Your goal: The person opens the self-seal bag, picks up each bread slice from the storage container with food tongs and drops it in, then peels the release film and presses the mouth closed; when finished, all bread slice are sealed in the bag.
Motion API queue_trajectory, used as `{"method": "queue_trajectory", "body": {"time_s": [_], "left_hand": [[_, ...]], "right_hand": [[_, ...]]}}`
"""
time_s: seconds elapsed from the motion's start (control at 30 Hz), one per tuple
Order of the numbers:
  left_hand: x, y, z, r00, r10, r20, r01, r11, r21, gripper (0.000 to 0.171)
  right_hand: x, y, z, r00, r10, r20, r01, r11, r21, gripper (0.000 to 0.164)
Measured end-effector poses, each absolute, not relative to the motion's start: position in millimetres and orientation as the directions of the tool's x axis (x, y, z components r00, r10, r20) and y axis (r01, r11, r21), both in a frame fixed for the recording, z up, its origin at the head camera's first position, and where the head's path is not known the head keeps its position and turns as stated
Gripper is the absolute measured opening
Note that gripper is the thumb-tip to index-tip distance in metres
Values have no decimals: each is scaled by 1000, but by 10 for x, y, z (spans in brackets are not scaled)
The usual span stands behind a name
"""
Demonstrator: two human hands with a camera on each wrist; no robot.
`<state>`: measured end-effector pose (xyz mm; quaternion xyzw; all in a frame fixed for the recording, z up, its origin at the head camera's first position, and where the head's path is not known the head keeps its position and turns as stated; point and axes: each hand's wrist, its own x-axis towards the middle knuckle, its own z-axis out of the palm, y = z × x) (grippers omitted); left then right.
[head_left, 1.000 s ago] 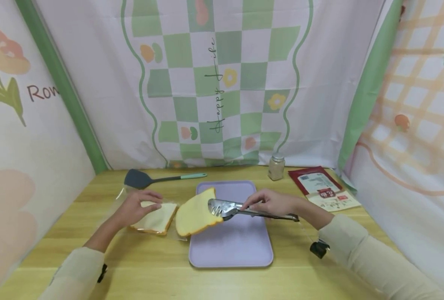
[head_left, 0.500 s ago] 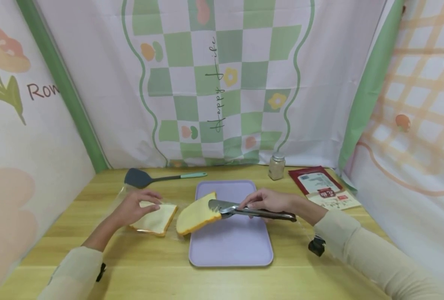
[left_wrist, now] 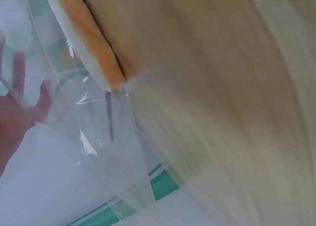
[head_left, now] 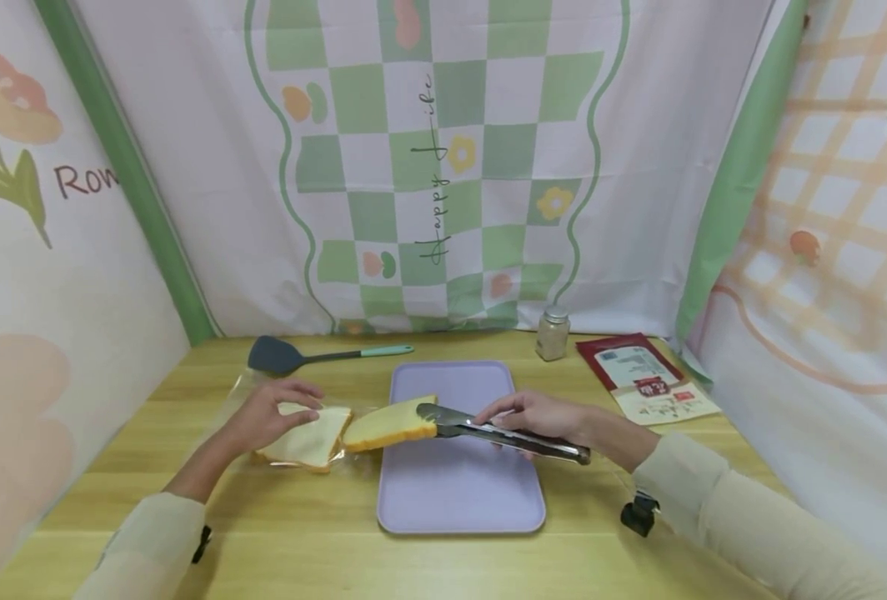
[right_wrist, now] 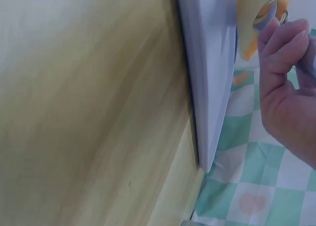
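In the head view my right hand (head_left: 541,417) grips metal tongs (head_left: 511,433). Their tips pinch one edge of a bread slice (head_left: 391,425), which hangs out to the left, partly over the lilac tray (head_left: 458,500). Another bread slice (head_left: 312,437) lies just left of it, in a clear plastic bag (left_wrist: 94,142). My left hand (head_left: 271,412) is over that slice and the bag, with thumb and fingers apart. Through the film in the left wrist view, the left fingers (left_wrist: 19,73) look spread. The right wrist view shows curled right fingers (right_wrist: 286,43) by the tongs.
A spatula (head_left: 278,357) with a green handle lies behind the left hand. At the back right stand a small glass jar (head_left: 553,335) and a red and cream packet (head_left: 646,379). Printed curtains (head_left: 443,167) enclose the wooden table (head_left: 301,550).
The bread slice in the tongs has tipped flatter, its near edge rising a little. The tongs' handle end has dropped slightly. My left hand has stayed almost still.
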<state>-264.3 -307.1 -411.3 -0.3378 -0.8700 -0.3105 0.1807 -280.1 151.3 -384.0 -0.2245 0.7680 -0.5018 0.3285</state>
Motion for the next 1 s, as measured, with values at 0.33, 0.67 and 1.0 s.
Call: {"method": "queue_trajectory", "body": {"time_s": [0.33,0.67,1.0], "left_hand": [[-2638,-3056,-4124,-713,445,542,693,562,451,6],[-2642,-3066,-4161,-707,452,544,700,557,448,5],[-2642,-3046,-4161,-714,442,543,688,590,423,6]], "right_hand": [[-2550,1385,-3765,-748,-589,-306,47,413,-910,28],[-2493,1299,-3774,-812,-502,-298,41,460,-887,27],[-2564,1324,-3782,-761,-593,-263,-36,444,-895,27]]}}
